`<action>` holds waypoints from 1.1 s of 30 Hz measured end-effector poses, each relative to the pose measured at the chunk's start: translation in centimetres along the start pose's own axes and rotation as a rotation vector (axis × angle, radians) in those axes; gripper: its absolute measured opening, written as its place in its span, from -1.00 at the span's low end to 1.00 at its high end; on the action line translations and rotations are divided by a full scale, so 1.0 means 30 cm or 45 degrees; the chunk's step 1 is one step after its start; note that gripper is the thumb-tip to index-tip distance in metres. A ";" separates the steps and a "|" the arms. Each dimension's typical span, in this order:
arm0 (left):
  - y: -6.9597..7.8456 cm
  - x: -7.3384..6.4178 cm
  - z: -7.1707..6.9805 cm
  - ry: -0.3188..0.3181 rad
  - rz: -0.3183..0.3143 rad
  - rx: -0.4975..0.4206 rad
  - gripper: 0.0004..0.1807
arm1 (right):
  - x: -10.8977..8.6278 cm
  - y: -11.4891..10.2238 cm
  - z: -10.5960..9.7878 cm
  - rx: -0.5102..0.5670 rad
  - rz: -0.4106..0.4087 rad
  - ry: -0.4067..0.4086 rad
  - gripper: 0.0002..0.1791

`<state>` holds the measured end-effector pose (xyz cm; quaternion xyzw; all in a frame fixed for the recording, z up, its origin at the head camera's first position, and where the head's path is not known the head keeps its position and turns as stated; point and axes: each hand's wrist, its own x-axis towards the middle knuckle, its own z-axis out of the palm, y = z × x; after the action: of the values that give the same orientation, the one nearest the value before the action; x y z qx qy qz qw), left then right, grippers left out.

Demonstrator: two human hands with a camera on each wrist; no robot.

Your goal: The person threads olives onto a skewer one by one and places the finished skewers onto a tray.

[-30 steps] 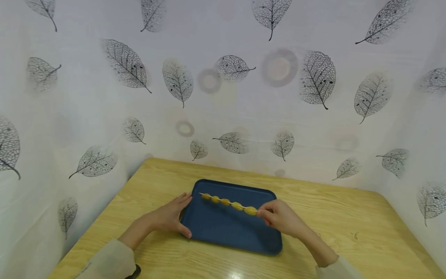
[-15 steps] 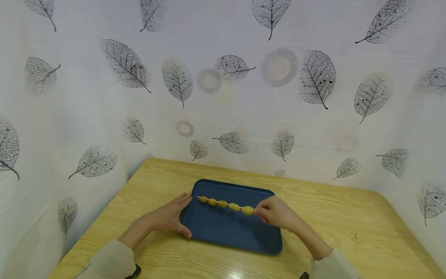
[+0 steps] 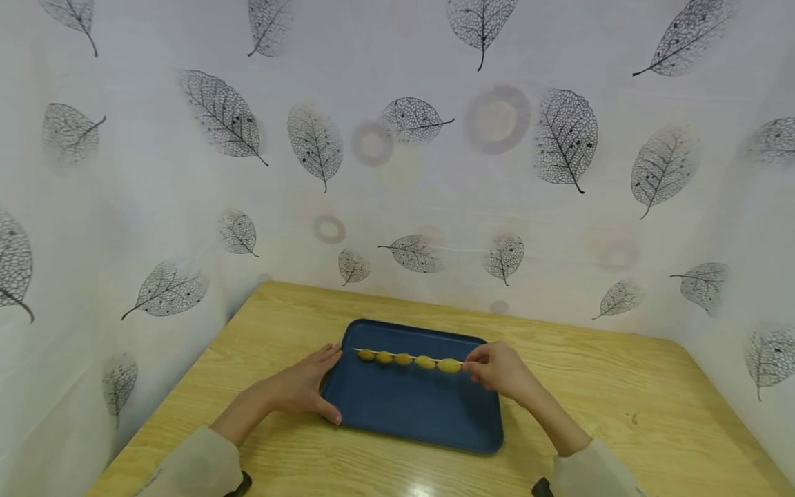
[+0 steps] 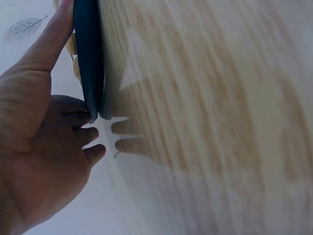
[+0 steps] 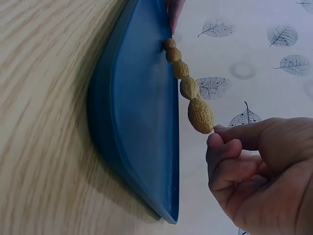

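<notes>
A thin wooden skewer with several wrinkled, yellow-brown oval pieces (image 3: pixel 404 359) is held crosswise over the dark blue tray (image 3: pixel 410 411). My right hand (image 3: pixel 502 373) pinches its right end between thumb and fingertips; the right wrist view shows the largest piece (image 5: pixel 201 115) nearest those fingers. The pointed end lies toward the tray's left side. My left hand (image 3: pixel 298 386) rests against the tray's left end, fingers spread, thumb at the near corner. In the left wrist view, the tray (image 4: pixel 88 58) stands between its thumb and the table.
The tray lies on a light wood-grain table (image 3: pixel 279 455). A pale curtain (image 3: pixel 397 200) printed with dark leaves surrounds the table at the back and sides. A small dark mark (image 3: pixel 633 417) shows on the table at right.
My right hand has shifted slightly left and then back to the right and away from me, carrying the skewer, which now lies more level across the view. The left hand and tray stay put.
</notes>
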<state>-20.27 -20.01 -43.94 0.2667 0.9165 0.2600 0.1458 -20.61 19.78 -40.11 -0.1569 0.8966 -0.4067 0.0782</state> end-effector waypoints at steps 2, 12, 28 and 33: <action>-0.001 -0.001 -0.001 0.002 0.003 0.004 0.39 | 0.005 0.008 0.000 -0.013 0.002 0.017 -0.84; 0.002 -0.002 -0.002 -0.003 0.001 -0.013 0.38 | 0.030 0.039 0.007 -0.160 -0.011 0.150 -0.90; 0.005 0.004 -0.001 -0.014 -0.031 -0.021 0.37 | 0.047 0.098 0.037 -0.124 0.014 0.208 -0.93; 0.008 0.002 -0.002 -0.015 -0.031 -0.020 0.38 | 0.045 0.104 0.042 -0.128 0.016 0.202 -0.92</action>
<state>-20.25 -19.82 -43.75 0.2558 0.9167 0.2638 0.1566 -22.23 20.36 -43.31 -0.1223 0.9202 -0.3719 0.0016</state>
